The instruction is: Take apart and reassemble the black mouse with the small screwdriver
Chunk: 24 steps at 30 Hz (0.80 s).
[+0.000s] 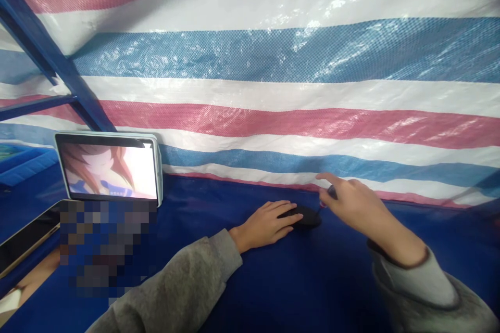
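Note:
On the blue surface lies a flat, dark, rounded object (pixel 309 217) whose kind I cannot make out. My left hand (pixel 269 223) rests on its left side, fingers stretched out and lying flat over it. Above its right end, my right hand (pixel 347 200) pinches a small thin tool, apparently a screwdriver (pixel 322 204), between thumb and fingers, with the index finger lifted forward. The tool points down to the right edge of the dark object; its tip is too small to tell whether it touches. Most of its handle is hidden by the fingers.
At the left a tablet (pixel 111 169) in a pale case stands playing a cartoon. In front of it are a phone (pixel 31 234) and a blurred-out patch. A blue tray (pixel 27 164) sits at far left, below a blue metal frame (pixel 74 83). A striped tarp (pixel 273 57) hangs behind.

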Each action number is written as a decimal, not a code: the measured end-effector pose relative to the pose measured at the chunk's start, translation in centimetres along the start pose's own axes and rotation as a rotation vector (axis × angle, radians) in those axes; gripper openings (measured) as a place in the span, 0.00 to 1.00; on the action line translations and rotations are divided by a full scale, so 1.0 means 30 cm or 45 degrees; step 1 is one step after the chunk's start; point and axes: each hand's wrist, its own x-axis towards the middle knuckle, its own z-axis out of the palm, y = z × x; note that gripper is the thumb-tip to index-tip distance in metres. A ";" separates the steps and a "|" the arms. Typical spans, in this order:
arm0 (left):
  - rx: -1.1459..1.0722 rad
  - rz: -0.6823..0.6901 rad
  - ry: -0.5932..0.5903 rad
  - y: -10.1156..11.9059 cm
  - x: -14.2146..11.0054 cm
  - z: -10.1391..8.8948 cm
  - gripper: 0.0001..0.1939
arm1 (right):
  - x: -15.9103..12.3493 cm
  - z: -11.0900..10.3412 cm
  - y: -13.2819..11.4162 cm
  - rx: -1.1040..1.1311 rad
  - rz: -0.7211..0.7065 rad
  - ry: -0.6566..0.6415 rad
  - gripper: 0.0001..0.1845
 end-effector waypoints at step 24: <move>-0.009 -0.006 0.002 0.001 0.001 -0.003 0.20 | 0.005 -0.022 -0.009 -0.026 0.056 -0.118 0.21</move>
